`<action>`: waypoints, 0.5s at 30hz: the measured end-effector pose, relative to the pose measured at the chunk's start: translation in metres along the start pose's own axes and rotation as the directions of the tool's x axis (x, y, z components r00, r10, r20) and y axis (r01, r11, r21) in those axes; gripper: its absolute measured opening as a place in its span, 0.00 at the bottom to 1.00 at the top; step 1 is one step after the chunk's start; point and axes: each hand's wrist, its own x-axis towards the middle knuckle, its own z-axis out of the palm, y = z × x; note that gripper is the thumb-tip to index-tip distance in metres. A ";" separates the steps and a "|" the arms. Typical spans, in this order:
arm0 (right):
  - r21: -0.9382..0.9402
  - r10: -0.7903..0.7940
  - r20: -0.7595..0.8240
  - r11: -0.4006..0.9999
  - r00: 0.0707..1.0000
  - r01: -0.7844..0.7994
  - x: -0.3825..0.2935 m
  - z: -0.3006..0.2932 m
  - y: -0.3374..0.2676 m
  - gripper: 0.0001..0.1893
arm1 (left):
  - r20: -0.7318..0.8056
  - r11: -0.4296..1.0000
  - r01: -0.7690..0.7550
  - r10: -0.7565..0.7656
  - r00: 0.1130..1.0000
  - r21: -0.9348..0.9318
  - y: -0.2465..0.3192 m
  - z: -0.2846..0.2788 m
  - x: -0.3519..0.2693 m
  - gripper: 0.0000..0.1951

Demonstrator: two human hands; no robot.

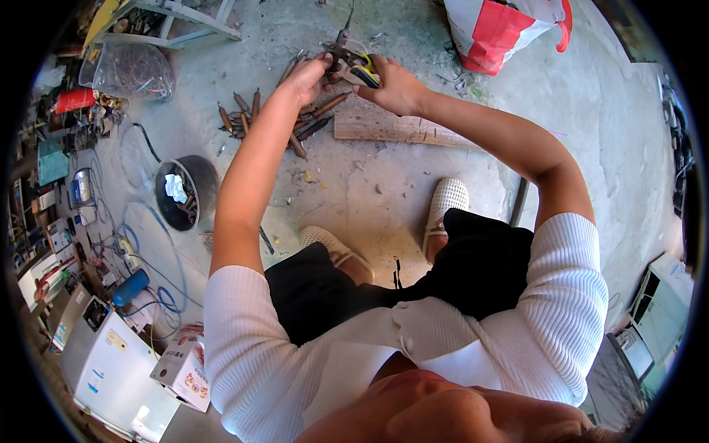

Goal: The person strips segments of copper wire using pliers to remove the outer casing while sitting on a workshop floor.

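My right hand [396, 86] is closed around the yellow-and-black handle of a hand tool [364, 75], which looks like pliers or cutters. Close beside it, my left hand [310, 77] pinches a dark slim metal piece [342, 37] at the tool's head. The exact contact between tool and piece is hidden by fingers. Under and around my left forearm lies a loose pile of copper-coloured tubes with narrowed ends [332, 103], which resemble refrigerant filter driers. A wooden board [388, 126] lies on the concrete just below my right hand.
A black bucket [206, 185] holding similar tubes and a white scrap stands left. Beyond it are hoses [180, 260], a blue cylinder [130, 288] and a white appliance [122, 376]. A clear plastic bag [135, 72] sits upper left, a red-and-white bag [493, 39] upper right.
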 end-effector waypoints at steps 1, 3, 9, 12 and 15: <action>-0.045 -0.152 -0.104 0.988 0.983 0.149 -0.002 0.007 0.006 0.35 | 0.051 1.000 -0.004 0.003 0.999 0.013 0.002 -0.002 -0.001 0.07; -0.027 -0.147 -0.109 0.989 0.983 0.145 -0.003 0.007 0.006 0.34 | 0.057 1.000 -0.013 0.011 0.998 0.022 0.003 -0.002 -0.003 0.08; -0.066 -0.310 -0.213 0.951 0.927 0.303 -0.003 0.009 0.002 0.36 | 0.018 0.995 0.035 -0.037 0.999 0.090 0.006 -0.002 -0.005 0.10; 0.243 0.221 0.269 0.926 0.937 -0.288 0.008 -0.008 -0.002 0.39 | -0.095 0.984 -0.059 0.075 0.993 0.168 0.004 0.011 -0.009 0.12; 0.214 0.096 0.030 0.972 0.995 -0.101 -0.001 -0.005 -0.001 0.38 | -0.138 0.912 -0.139 0.205 0.969 0.385 0.009 0.020 -0.018 0.19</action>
